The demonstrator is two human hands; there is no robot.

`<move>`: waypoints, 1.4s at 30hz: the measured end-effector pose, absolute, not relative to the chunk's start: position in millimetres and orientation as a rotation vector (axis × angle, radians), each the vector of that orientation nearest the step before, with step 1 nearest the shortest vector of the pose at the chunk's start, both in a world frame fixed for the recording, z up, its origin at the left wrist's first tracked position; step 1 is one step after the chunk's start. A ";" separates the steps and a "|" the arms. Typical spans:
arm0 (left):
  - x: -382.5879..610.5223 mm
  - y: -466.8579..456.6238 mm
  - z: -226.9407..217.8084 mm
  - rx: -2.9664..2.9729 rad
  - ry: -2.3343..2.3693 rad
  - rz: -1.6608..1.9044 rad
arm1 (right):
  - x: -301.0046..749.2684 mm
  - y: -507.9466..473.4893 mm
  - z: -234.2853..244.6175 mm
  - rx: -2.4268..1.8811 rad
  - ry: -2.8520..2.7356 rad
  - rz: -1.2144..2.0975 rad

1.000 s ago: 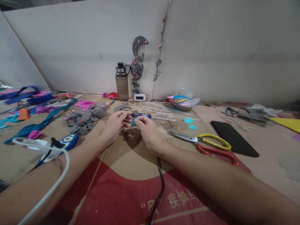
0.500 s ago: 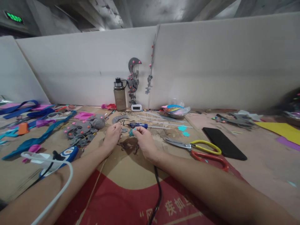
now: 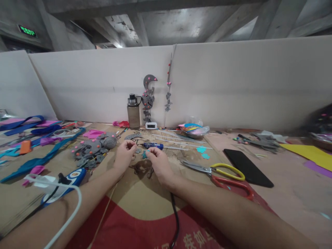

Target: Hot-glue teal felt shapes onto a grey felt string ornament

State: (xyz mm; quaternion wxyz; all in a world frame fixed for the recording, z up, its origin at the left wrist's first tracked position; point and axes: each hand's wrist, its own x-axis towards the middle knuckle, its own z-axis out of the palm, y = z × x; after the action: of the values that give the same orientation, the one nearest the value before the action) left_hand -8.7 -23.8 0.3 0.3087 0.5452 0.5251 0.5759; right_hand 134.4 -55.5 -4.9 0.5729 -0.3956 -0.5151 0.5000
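Pinching a small teal piece (image 3: 144,154) between thumb and fingertips, the right hand (image 3: 160,165) now stands a little apart from the left hand (image 3: 124,155); a second ago the two met closely around it. The head view has also tipped up. The wider gap suggests that the right hand alone bears the piece for the moment. The left hand's thumb and fingers are curled near each other; whether they grip anything thin, I cannot tell.

The teal piece is above the cardboard (image 3: 133,199), just beyond the brown patch (image 3: 141,167) and near a blue tool (image 3: 153,146). It looks flat, bright and lobed, much like the teal cutouts (image 3: 201,149) lying right of it, though the fingers partly hide its outline. A grey scrap (image 3: 137,151) shows between the hands.
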 end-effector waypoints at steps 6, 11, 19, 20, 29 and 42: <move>-5.9 -25.8 -2.0 1.379 1.268 1.555 | 135.2 -56.6 -4.3 -0.944 -1.206 1.183; -7.8 -21.5 -6.6 1.409 1.288 1.536 | 134.8 -55.2 -5.7 -0.932 -1.215 1.164; -7.0 -24.4 -6.0 1.445 1.326 1.515 | 134.7 -54.4 -6.4 -0.928 -1.218 1.151; -6.9 -24.7 -5.5 1.440 1.327 1.519 | 134.8 -54.4 -6.3 -0.930 -1.220 1.148; -7.9 -20.2 -6.2 1.450 1.356 1.531 | 135.4 -55.9 -5.2 -0.945 -1.222 1.157; -4.7 -24.8 -6.5 1.286 1.160 1.485 | 134.8 -52.4 -8.4 -0.939 -1.256 1.126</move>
State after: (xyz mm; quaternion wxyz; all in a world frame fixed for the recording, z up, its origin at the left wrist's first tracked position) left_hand -4.7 -24.8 -6.5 0.4172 0.5124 0.4620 0.5915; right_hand 134.8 -52.4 -8.4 0.5693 -0.3999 -0.5348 0.4795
